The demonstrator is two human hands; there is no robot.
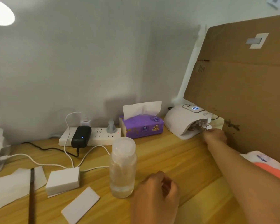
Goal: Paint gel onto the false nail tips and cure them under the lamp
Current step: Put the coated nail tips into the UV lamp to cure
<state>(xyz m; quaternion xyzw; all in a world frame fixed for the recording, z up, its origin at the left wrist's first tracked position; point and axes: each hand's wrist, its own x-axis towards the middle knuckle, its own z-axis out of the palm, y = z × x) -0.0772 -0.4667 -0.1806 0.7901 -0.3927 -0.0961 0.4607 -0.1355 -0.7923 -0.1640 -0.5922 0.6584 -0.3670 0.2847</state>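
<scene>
A white curing lamp (180, 122) stands at the back right of the wooden table (176, 160), its small display lit. Inside its mouth sit several false nail tips on a holder (199, 125). My right hand (215, 135) reaches out to the lamp's opening and pinches the near end of that holder. My left hand (157, 191) rests low near the front of the table, fingers loosely curled, holding nothing. A dark thin brush (31, 191) lies on white paper at the front left.
A clear bottle (122, 167) stands mid-table beside my left hand. Behind are a purple tissue box (142, 126) and a power strip (90, 136) with cables. White foam blocks (63, 180) lie at the left. A cardboard sheet (241, 86) leans at the right.
</scene>
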